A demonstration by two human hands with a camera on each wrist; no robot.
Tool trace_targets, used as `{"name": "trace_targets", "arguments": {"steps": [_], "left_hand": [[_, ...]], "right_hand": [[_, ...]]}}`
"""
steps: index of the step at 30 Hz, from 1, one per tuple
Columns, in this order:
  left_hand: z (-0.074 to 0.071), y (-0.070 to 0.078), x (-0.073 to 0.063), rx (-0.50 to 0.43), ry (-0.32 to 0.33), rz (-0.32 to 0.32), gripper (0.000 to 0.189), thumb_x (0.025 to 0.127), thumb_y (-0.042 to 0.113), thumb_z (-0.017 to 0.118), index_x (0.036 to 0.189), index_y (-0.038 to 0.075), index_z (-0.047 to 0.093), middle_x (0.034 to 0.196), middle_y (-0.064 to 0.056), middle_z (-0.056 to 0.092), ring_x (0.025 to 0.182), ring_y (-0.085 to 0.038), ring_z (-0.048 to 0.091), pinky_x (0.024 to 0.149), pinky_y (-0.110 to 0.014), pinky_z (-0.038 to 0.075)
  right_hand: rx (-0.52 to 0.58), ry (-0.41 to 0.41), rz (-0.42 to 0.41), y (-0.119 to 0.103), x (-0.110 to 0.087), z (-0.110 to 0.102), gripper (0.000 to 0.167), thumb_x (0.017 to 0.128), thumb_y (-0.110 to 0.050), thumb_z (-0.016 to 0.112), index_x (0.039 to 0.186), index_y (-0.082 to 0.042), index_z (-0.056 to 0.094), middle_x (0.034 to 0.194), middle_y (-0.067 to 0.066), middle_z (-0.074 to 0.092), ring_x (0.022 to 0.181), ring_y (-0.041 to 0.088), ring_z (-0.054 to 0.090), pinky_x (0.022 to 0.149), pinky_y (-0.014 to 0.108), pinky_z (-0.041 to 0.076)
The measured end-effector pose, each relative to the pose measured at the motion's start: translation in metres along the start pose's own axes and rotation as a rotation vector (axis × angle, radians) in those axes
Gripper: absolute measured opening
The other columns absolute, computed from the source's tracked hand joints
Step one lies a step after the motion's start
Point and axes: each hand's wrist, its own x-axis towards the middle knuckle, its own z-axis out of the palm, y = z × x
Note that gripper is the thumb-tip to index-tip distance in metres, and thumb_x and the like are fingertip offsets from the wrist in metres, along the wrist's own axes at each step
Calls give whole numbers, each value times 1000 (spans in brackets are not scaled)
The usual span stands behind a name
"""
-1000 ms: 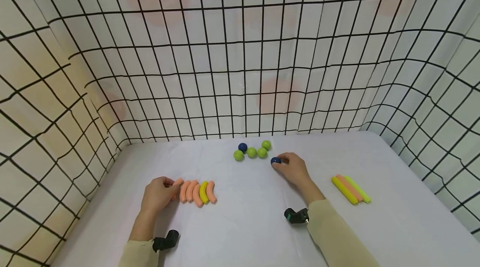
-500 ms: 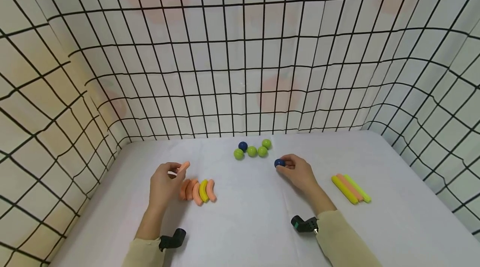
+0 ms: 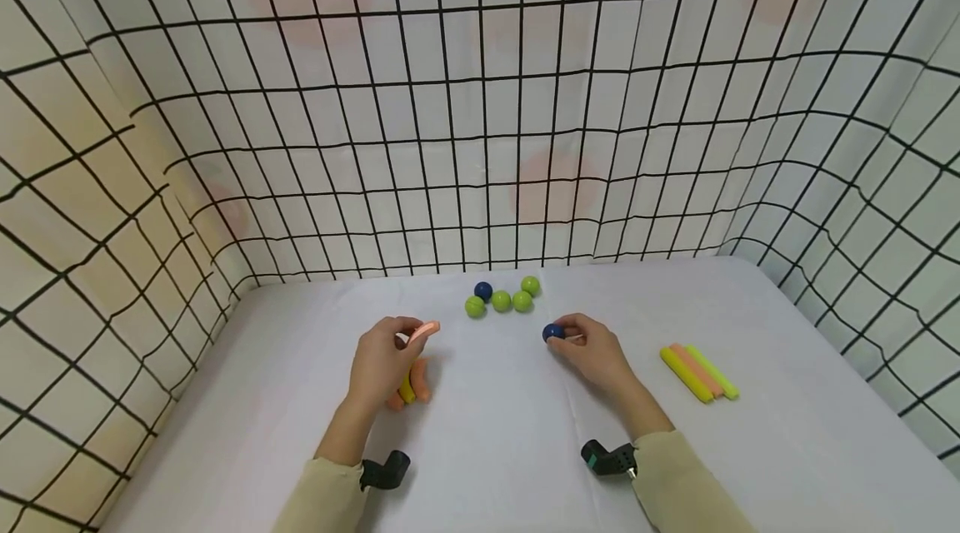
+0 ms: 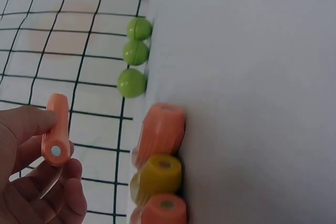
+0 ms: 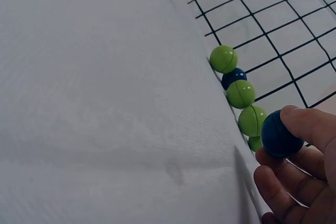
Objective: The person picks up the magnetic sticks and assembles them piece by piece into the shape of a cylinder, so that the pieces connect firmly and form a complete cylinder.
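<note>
My left hand (image 3: 381,362) pinches an orange curved piece (image 4: 56,129) between thumb and fingers, raised over the table. Beneath that hand lie a yellow curved piece (image 4: 160,177) and another orange curved piece (image 3: 421,381); more of this row is hidden behind the hand in the head view. My right hand (image 3: 596,351) pinches a dark blue ball (image 5: 280,134) with thumb and fingertips, right of the table's middle. Beyond the hands sit several green balls (image 3: 501,301) and a second dark blue ball (image 3: 483,291).
On the right of the white table (image 3: 495,450) lie yellow, orange and lime-green sticks (image 3: 699,372) side by side. A black wire grid (image 3: 465,141) stands in front of white cloth around the back and sides.
My left hand has lifted the orange curved piece off the left end of the row and carried it right. The right hand has drawn the blue ball slightly nearer.
</note>
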Motion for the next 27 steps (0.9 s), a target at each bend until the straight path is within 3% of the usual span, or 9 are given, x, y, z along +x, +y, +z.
{"name": "trace_targets", "arguments": {"steps": [6, 9, 12, 22, 27], "left_hand": [[10, 9, 1, -59, -43, -3, 41, 87, 54, 71, 108, 19, 74, 95, 1, 68, 68, -15, 58, 63, -28, 46], [16, 13, 1, -79, -50, 23, 39, 87, 54, 72, 105, 20, 74, 95, 3, 68, 71, -14, 57, 65, -27, 46], [23, 17, 1, -65, -52, 47, 38, 86, 54, 72, 104, 20, 75, 97, 5, 68, 78, -12, 53, 66, -25, 44], [52, 34, 6, -14, -75, 130, 41, 86, 52, 72, 103, 15, 75, 94, 2, 71, 73, -11, 52, 60, -22, 42], [66, 41, 6, -13, -124, 125, 40, 86, 51, 73, 104, 15, 76, 94, 2, 71, 73, -11, 54, 61, -22, 44]], "right_hand": [[12, -7, 2, -1, -2, 3, 40, 92, -33, 71, 126, -14, 63, 113, 7, 67, 99, 20, 61, 85, 34, 49], [17, -14, -10, -1, -3, 5, 40, 92, -31, 71, 126, -14, 63, 113, 7, 68, 98, 19, 61, 86, 34, 49], [19, -21, -20, -3, -4, 7, 40, 91, -30, 72, 126, -13, 63, 112, 7, 68, 96, 18, 61, 84, 32, 49], [21, -10, -54, -3, -6, 13, 38, 90, -27, 73, 124, -12, 64, 109, 8, 69, 92, 16, 62, 79, 28, 48], [30, -8, -77, -5, -5, 16, 37, 90, -26, 74, 123, -12, 65, 109, 7, 71, 91, 15, 65, 80, 30, 51]]}}
